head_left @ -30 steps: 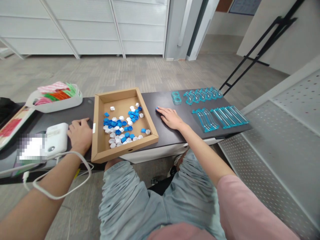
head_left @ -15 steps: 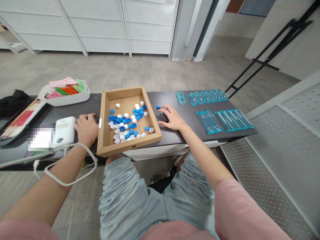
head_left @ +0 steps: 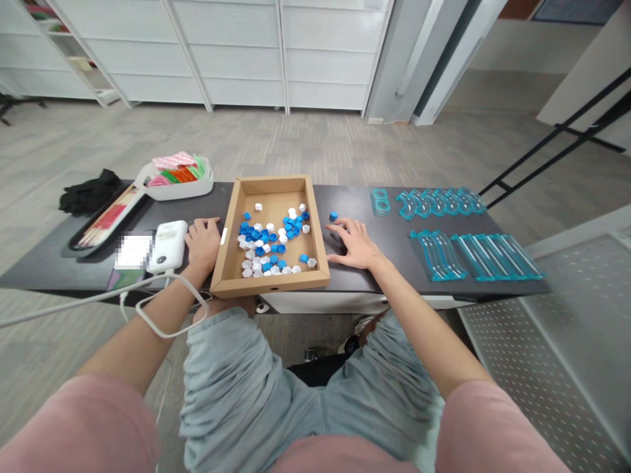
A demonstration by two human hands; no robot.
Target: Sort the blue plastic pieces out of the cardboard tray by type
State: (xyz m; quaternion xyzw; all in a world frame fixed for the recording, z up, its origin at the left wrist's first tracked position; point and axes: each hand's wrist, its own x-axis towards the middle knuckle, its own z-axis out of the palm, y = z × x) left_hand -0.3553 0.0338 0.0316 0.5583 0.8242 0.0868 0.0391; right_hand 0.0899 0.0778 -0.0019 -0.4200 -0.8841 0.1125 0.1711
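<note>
A small blue block (head_left: 334, 215) sat alone on the dark counter (head_left: 348, 197), between two and three o'clock from a shallow cardboard tray (head_left: 296, 284), six o'clock being its near edge. Inside lay many blue and white pieces (head_left: 265, 234), mixed; with just one outside, the work seemed barely begun. At three o'clock, the right hand (head_left: 355, 244) was open, palm down, thumb spread from fingers, gripping nothing; whether it touched the block was unclear. At nine, the left hand (head_left: 203, 246) rested palm down, fingers loosely bent, apparently empty. Farther toward three lay clear teal parts (head_left: 438, 257).
</note>
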